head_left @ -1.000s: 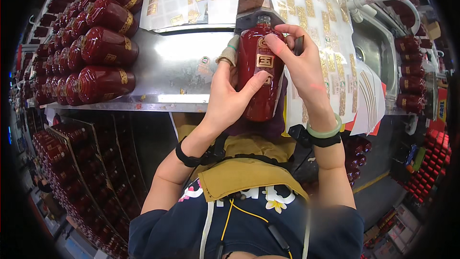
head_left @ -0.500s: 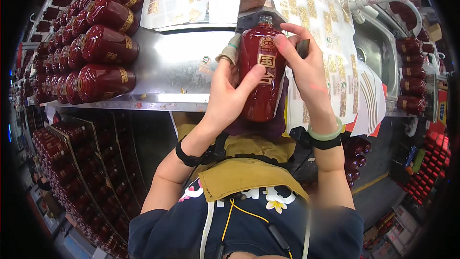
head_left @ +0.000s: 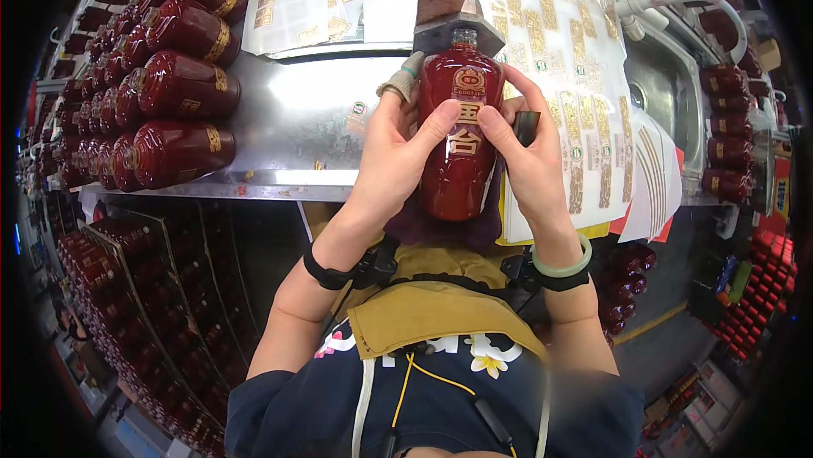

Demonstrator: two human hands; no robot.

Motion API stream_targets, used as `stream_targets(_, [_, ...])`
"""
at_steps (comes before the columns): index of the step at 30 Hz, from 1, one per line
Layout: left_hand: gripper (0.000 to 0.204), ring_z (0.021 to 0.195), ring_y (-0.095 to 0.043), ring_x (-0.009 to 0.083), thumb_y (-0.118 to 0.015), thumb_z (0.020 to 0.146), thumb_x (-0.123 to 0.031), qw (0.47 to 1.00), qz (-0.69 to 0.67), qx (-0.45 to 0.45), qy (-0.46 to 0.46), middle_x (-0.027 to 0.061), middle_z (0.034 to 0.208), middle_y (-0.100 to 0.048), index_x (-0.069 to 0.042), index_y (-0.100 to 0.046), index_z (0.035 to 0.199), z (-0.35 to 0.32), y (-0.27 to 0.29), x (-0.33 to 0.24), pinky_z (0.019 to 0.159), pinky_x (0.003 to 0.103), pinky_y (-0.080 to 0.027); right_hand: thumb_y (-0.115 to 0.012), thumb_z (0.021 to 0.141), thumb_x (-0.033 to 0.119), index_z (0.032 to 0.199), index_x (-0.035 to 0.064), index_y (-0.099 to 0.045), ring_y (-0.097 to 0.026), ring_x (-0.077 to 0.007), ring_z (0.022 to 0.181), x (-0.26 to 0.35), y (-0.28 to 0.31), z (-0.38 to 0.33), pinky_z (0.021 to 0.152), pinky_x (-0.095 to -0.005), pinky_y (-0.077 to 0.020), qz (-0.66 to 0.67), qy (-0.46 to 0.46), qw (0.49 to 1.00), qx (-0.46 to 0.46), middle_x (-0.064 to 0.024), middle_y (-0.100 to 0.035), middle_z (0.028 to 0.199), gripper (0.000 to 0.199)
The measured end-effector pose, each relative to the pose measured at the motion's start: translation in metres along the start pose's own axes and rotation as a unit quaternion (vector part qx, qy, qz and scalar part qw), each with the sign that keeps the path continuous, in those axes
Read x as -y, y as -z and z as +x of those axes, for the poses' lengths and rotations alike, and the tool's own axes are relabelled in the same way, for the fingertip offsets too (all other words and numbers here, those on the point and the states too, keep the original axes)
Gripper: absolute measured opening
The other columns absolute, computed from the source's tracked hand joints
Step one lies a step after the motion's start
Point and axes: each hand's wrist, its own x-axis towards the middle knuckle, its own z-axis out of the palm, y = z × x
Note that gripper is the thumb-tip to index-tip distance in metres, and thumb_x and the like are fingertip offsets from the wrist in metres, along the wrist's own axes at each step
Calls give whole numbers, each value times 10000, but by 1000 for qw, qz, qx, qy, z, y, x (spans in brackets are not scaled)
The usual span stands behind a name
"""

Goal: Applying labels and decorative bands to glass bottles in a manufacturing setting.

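Both thumbs have shifted onto the front of the red bottle (head_left: 458, 140) since a second ago, when the right hand's fingers curled over its shoulder; now the two thumb tips press side by side on the gold label strip. Left hand (head_left: 396, 157) wraps the bottle's left flank, its fingertip wearing a grey cloth cot, and the right hand (head_left: 525, 162) closes on the right flank, so both are clamped on the bottle. A small dark object (head_left: 527, 126) juts from behind the right fingers; what it is cannot be made out. The bottle's back and lower right edge are hidden by the palms. It is held above the front edge of the steel table (head_left: 288, 119), over a dark purple cloth (head_left: 440, 229), long axis running away from the person, clear-capped neck pointing at the far side, base toward the body. Sheets of gold stickers (head_left: 559, 52) lie just right of it. Rows of matching red bottles (head_left: 174, 85) lie on their sides well to the left, partly cut off by the rim.
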Motion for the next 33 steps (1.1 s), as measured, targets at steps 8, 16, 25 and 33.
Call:
stream_targets(8, [738, 1307, -552, 211, -702, 1006, -168, 1000, 5, -8, -5, 180, 1445, -536, 79, -285, 1563, -1, -1, 0, 1115, 361, -449, -807, 924, 206, 1429, -4, -526, -413, -32, 754, 2, -1, 1, 684, -189, -377, -31, 1, 999, -10, 67, -432, 837, 615])
stream_targets(16, [725, 1316, -547, 211, -695, 1008, -153, 1000, 7, -13, -4, 184, 1450, -534, 82, -288, 1560, -1, -3, -1, 1119, 359, -450, -814, 918, 198, 1434, -4, -520, -410, -29, 756, 3, -2, 1, 686, -184, -374, -14, -5, 1000, -9, 69, -431, 842, 627])
stream_targets(25, [730, 1326, -541, 211, -710, 996, -148, 1000, 9, -12, 7, 187, 1457, -530, 81, -299, 1555, 0, -1, -2, 1126, 361, -446, -805, 931, 229, 1374, -19, -542, -415, -21, 752, 9, -2, 6, 676, -178, -367, -13, -21, 1000, -14, 69, -449, 843, 572])
stream_targets(33, [744, 1331, -539, 214, -724, 984, -145, 1000, 17, -19, 15, 184, 1464, -528, 87, -302, 1551, 0, -1, -4, 1136, 363, -434, -804, 933, 259, 1292, -38, -573, -413, -19, 734, 7, -8, 20, 638, -179, -364, -27, -15, 999, -42, 76, -450, 813, 519])
